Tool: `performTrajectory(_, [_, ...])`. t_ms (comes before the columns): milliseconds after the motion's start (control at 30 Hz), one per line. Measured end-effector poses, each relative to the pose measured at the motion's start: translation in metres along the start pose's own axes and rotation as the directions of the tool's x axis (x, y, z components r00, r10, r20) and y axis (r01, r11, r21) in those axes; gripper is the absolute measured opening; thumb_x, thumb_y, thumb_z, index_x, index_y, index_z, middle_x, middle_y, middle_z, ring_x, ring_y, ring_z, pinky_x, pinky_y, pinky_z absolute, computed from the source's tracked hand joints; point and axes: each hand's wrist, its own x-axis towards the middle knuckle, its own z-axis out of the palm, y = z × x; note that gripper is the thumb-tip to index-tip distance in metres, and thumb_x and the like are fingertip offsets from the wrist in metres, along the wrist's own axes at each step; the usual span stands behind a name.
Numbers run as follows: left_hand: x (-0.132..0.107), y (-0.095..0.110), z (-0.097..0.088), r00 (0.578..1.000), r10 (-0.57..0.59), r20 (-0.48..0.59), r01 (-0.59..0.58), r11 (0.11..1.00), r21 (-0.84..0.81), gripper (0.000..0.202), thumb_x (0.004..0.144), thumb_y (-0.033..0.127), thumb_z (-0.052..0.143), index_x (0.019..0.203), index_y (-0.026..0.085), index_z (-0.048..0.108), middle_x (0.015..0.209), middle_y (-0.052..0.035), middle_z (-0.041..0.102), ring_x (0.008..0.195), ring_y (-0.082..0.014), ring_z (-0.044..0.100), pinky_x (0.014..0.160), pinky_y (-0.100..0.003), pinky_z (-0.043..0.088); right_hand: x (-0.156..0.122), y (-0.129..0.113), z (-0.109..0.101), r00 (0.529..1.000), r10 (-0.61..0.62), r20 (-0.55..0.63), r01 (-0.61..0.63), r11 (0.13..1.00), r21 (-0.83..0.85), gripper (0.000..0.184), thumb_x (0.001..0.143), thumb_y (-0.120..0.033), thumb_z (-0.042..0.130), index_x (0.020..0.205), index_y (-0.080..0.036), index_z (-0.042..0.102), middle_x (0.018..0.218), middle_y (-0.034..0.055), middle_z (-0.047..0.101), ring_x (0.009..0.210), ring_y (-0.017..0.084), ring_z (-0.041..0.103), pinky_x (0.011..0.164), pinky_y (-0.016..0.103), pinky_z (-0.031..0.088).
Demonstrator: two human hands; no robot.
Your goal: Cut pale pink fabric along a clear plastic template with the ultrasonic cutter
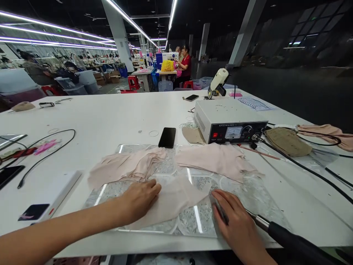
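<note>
My left hand [139,198] lies flat, fingers together, pressing a pale pink fabric piece [176,197] onto a glossy patterned plate [248,191] on the white table. My right hand [237,224] is closed around a pen-like cutting tool [289,241] with a black handle and metal neck; its tip rests at the fabric's right edge. Two stacks of the same pink fabric lie behind, one to the left [127,165] and one to the right [216,158].
A white control box [228,121] with a dial and cables stands behind the plate. A black phone [167,137] lies beside it. Black cables [303,165] run right. A brown pad [288,141], more fabric and a handheld machine [217,82] sit further back. People work at distant tables.
</note>
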Motion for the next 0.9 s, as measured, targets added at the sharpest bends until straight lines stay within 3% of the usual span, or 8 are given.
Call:
performTrajectory(67, [0.012, 0.008, 0.003, 0.977, 0.181, -0.111, -0.177, 0.983, 0.044, 0.022, 0.096, 0.017, 0.039, 0.104, 0.016, 0.060, 0.106, -0.0099, 0.065, 0.085, -0.0206, 0.064, 0.073, -0.030, 0.051, 0.009, 0.002, 0.002, 0.997, 0.037, 0.073, -0.043, 0.996, 0.080, 0.039, 0.090, -0.020, 0.049, 0.128, -0.021, 0.054, 0.123, 0.0115, 0.063, 0.118, 0.027, 0.058, 0.091, 0.044, 0.054])
performTrajectory(167, [0.031, 0.016, 0.013, 0.869, 0.446, -0.214, -0.439, 0.895, 0.085, 0.031, 0.099, 0.020, 0.044, 0.128, 0.016, 0.055, 0.139, -0.0145, 0.053, 0.127, -0.0279, 0.053, 0.102, -0.040, 0.046, 0.025, 0.002, 0.003, 0.983, 0.071, 0.169, -0.100, 0.980, 0.172, 0.024, 0.088, -0.019, 0.046, 0.106, -0.021, 0.061, 0.126, 0.0115, 0.061, 0.124, 0.027, 0.054, 0.098, 0.047, 0.050])
performTrajectory(267, [0.039, 0.014, 0.027, 0.840, 0.482, -0.248, -0.477, 0.875, 0.087, 0.036, 0.102, 0.024, 0.043, 0.136, 0.017, 0.052, 0.145, -0.0151, 0.049, 0.135, -0.0297, 0.046, 0.109, -0.046, 0.042, 0.037, -0.001, -0.003, 0.970, 0.080, 0.228, -0.128, 0.971, 0.203, 0.015, 0.088, -0.019, 0.044, 0.082, -0.022, 0.057, 0.115, 0.0088, 0.065, 0.116, 0.023, 0.059, 0.094, 0.040, 0.051])
performTrajectory(333, [0.039, 0.009, 0.035, 0.846, 0.462, -0.264, -0.460, 0.885, 0.075, 0.038, 0.103, 0.025, 0.041, 0.139, 0.017, 0.050, 0.146, -0.0154, 0.048, 0.136, -0.0287, 0.045, 0.110, -0.046, 0.041, 0.041, -0.004, -0.010, 0.954, 0.103, 0.281, -0.170, 0.960, 0.224, 0.016, 0.089, -0.021, 0.042, 0.079, -0.023, 0.053, 0.095, 0.0053, 0.068, 0.092, 0.018, 0.065, 0.078, 0.031, 0.055])
performTrajectory(433, [0.033, 0.005, 0.041, 0.846, 0.456, -0.277, -0.451, 0.889, 0.086, 0.038, 0.103, 0.024, 0.041, 0.139, 0.015, 0.050, 0.146, -0.0165, 0.047, 0.136, -0.0295, 0.045, 0.110, -0.047, 0.042, 0.044, -0.005, -0.016, 0.921, 0.167, 0.352, -0.257, 0.939, 0.228, 0.017, 0.093, -0.028, 0.042, 0.081, -0.024, 0.054, 0.066, -0.0021, 0.060, 0.055, 0.012, 0.057, 0.051, 0.022, 0.047])
performTrajectory(633, [0.027, 0.005, 0.032, 0.846, 0.448, -0.288, -0.432, 0.894, 0.122, 0.032, 0.101, 0.021, 0.043, 0.131, 0.016, 0.054, 0.137, -0.0145, 0.056, 0.126, -0.0284, 0.053, 0.105, -0.045, 0.042, 0.034, 0.013, -0.008, 0.894, 0.331, 0.302, -0.372, 0.924, 0.090, 0.023, 0.090, -0.037, 0.041, 0.088, -0.023, 0.059, 0.047, -0.0049, 0.050, 0.039, 0.014, 0.047, 0.042, 0.025, 0.037])
performTrajectory(767, [0.029, 0.007, 0.022, 0.846, 0.449, -0.288, -0.423, 0.893, 0.151, 0.024, 0.100, 0.017, 0.042, 0.116, 0.015, 0.060, 0.117, -0.0122, 0.065, 0.106, -0.0247, 0.062, 0.100, -0.042, 0.042, 0.021, 0.015, -0.008, 0.899, 0.389, 0.203, -0.397, 0.918, -0.003, 0.024, 0.088, -0.034, 0.044, 0.097, -0.021, 0.063, 0.056, 0.0007, 0.060, 0.044, 0.017, 0.055, 0.042, 0.027, 0.035])
performTrajectory(900, [0.039, 0.015, 0.015, 0.830, 0.494, -0.259, -0.475, 0.869, 0.136, 0.026, 0.099, 0.011, 0.037, 0.108, 0.013, 0.061, 0.102, -0.0096, 0.066, 0.089, -0.0206, 0.063, 0.091, -0.037, 0.046, 0.020, 0.004, -0.014, 0.914, 0.379, 0.142, -0.385, 0.923, 0.017, 0.027, 0.092, -0.032, 0.043, 0.108, -0.019, 0.061, 0.081, 0.0065, 0.068, 0.060, 0.017, 0.063, 0.049, 0.026, 0.045])
